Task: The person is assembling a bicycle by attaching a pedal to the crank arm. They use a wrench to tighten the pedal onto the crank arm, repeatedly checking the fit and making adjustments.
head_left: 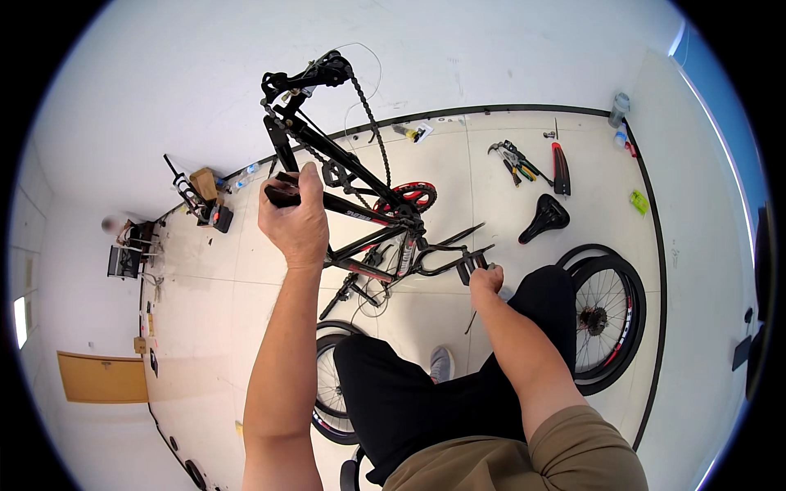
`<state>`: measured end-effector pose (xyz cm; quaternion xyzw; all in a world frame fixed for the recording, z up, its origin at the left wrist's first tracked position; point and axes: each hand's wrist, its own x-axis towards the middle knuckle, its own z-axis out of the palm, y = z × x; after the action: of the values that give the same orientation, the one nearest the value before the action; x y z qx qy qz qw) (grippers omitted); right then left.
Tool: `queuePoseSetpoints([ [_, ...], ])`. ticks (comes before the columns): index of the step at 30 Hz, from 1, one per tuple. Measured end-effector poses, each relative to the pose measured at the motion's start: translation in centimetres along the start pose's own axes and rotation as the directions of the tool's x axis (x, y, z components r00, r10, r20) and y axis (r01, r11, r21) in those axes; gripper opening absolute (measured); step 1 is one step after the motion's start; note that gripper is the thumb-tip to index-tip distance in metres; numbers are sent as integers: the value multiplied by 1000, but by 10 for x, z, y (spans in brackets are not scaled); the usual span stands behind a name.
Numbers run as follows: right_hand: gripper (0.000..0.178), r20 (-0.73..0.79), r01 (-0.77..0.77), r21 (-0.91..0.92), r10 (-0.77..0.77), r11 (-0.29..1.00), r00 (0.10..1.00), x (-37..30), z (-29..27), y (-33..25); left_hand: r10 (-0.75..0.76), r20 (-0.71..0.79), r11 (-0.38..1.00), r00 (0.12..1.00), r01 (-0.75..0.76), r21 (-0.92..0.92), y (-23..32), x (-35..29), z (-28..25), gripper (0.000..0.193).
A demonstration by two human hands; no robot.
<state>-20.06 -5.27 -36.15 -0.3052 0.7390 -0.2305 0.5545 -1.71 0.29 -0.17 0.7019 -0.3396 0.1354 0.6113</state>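
A black bicycle frame [352, 208] with red and white markings tilts upward in front of me, its rear end raised. My left hand [296, 219] is closed around a black part at the frame's left side, thumb on top; the fingers partly hide that part. My right hand [487, 281] grips a black pedal [470, 265] at the frame's right. Between them sits a red and black chainring [413, 196]. A chain [365, 106] hangs from the rear derailleur [329, 70] at the top.
Right of the frame lie a black saddle [545, 218], a black-red mudguard [561, 169] and several hand tools [516, 161]. Wheels rest by my right leg [616, 282] and left leg [326, 368]. A handlebar [352, 293] lies below the frame. A suspension fork [187, 186] stands far left.
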Motion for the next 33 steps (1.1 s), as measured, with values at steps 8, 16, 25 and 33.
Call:
queuePoseSetpoints([
  [8, 33, -36, 44, 53, -42, 998, 998, -7, -11, -13, 13, 1, 1000, 1000, -13, -9, 3, 1, -4, 33],
  [16, 25, -75, 143, 58, -138, 988, 988, -13, -18, -21, -20, -2, 997, 1000, 20, -73, 2, 0, -5, 35],
  [25, 22, -73, 187, 119, -180, 975, 981, -14, -26, -24, -2, -19, 999, 1000, 3, 45, 12, -2, -7, 35],
  [33, 26, -95, 243, 138, -231, 960, 968, -12, -35, -31, -49, 8, 999, 999, 49, 12, 13, -3, -8, 36],
])
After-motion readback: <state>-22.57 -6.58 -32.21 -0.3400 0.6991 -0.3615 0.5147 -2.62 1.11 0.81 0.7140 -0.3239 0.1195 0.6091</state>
